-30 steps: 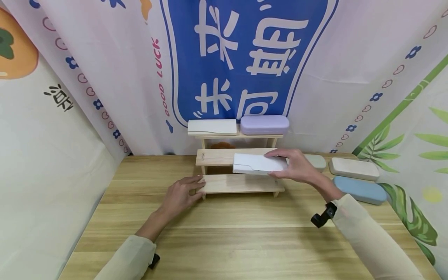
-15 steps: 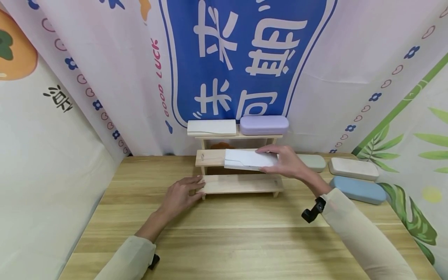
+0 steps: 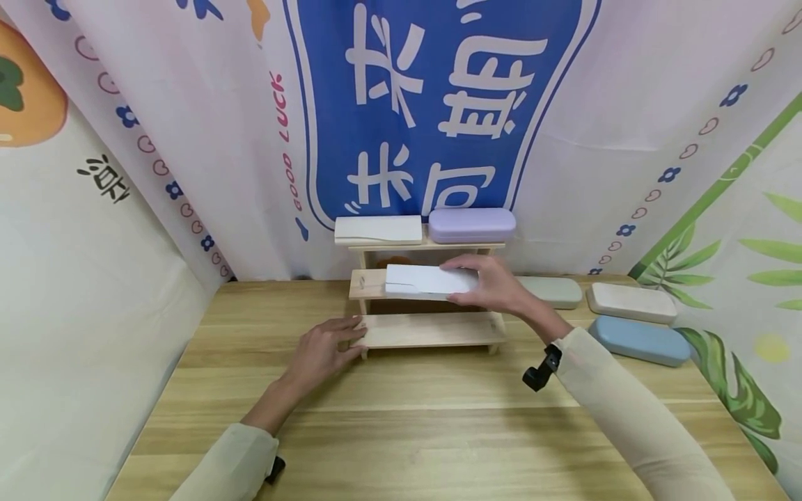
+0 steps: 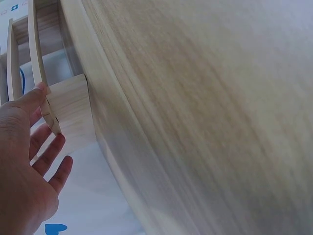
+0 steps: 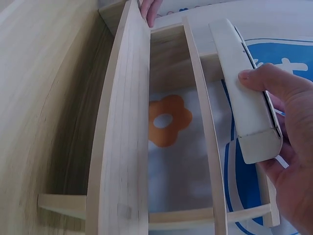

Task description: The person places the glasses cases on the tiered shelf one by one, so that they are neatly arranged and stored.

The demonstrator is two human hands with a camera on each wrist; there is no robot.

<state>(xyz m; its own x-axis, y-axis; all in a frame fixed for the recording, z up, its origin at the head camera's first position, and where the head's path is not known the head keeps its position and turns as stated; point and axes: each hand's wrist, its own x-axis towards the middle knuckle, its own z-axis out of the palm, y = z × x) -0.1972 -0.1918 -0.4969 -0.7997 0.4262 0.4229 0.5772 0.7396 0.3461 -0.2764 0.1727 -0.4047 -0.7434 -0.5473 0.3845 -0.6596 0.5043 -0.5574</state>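
Between thumb and fingers, my right hand (image 3: 491,284) grips one end of a white, box-shaped glasses case (image 3: 422,280) with a flap lid. In the head view the case overlaps the middle tier of a three-tier wooden display rack (image 3: 432,330). The right wrist view shows the case (image 5: 239,83) lengthwise, with the thumb on one face and the fingers behind. My left hand (image 3: 324,349) holds the left end of the rack's lowest tier. The left wrist view has its thumb and fingertips on either side of that board's end (image 4: 49,115).
On the top tier sit a cream folding case (image 3: 379,230) and a lavender case (image 3: 473,225). Right of the rack, a sage-green case (image 3: 553,292), an off-white case (image 3: 631,303) and a blue case (image 3: 640,340) lie on the table (image 3: 401,431). A printed curtain hangs close behind.
My right hand has carried the white glasses case leftward and slightly back, from over the right part of the rack to the middle tier. The left hand stays at the rack's end.
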